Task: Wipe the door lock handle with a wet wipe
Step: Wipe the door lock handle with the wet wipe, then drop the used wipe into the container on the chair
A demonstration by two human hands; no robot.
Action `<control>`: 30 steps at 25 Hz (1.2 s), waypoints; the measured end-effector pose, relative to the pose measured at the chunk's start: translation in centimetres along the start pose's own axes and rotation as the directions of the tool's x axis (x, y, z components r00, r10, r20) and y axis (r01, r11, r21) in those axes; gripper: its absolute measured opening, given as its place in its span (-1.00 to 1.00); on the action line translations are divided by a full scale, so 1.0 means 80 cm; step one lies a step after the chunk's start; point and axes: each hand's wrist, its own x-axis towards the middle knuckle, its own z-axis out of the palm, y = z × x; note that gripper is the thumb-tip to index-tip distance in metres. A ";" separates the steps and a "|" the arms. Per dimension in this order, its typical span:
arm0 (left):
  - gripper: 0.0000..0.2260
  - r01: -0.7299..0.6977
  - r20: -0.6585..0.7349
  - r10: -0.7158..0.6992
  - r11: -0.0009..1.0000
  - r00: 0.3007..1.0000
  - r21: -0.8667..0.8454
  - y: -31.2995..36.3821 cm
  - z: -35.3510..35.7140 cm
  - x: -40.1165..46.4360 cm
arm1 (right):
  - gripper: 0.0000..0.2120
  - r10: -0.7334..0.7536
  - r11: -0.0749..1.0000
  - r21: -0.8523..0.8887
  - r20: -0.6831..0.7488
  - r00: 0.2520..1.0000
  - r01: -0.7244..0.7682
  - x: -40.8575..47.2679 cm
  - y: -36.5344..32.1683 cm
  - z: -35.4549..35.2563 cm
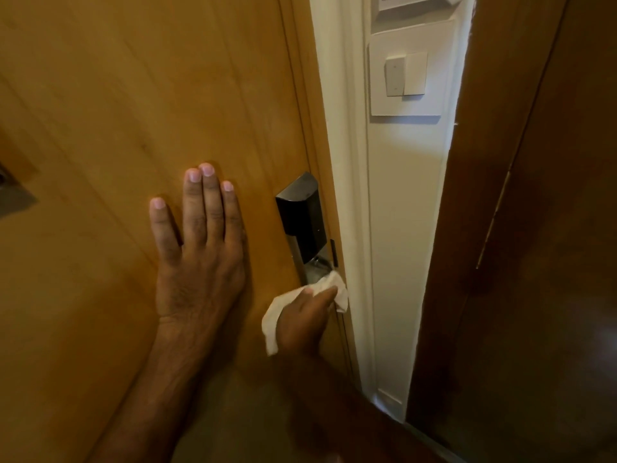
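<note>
A black and silver door lock [302,222] is mounted near the right edge of a light wooden door [133,95]. My right hand [305,320] is shut on a white wet wipe [272,320] and presses it against the lower silver part of the lock, where the handle is hidden behind hand and wipe. My left hand [198,248] lies flat on the door to the left of the lock, fingers spread and pointing up, holding nothing.
A white door frame [344,162] runs down right of the lock. On the white wall beside it sits a light switch plate [405,75]. A dark brown wooden panel [534,228] fills the right side. A grey object [13,195] pokes in at the left edge.
</note>
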 end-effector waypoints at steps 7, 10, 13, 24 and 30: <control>-0.47 -0.042 0.029 0.042 0.999 0.999 0.004 0.001 -0.002 0.000 | -0.67 -0.002 0.993 0.116 0.171 0.985 -0.018 0.074 -0.025 -0.049; -0.46 -0.042 0.057 0.044 0.998 0.997 -0.036 -0.002 -0.001 -0.001 | -0.71 -0.014 0.999 0.039 0.382 0.924 -0.001 0.055 0.008 -0.066; -0.49 -0.005 0.068 0.018 0.984 0.998 -0.177 -0.001 -0.003 0.000 | -0.76 0.039 0.965 0.216 0.443 0.896 -0.149 0.056 0.003 -0.122; -0.50 -0.138 0.015 0.282 0.514 0.959 -0.847 0.201 -0.115 0.056 | -0.73 -0.115 0.651 0.756 0.185 0.976 -0.067 0.137 -0.088 -0.434; -0.53 -0.405 -0.298 0.420 0.193 0.857 -0.894 0.351 -0.261 0.088 | -0.73 -0.026 0.365 0.916 -0.169 0.985 0.167 0.144 -0.034 -0.647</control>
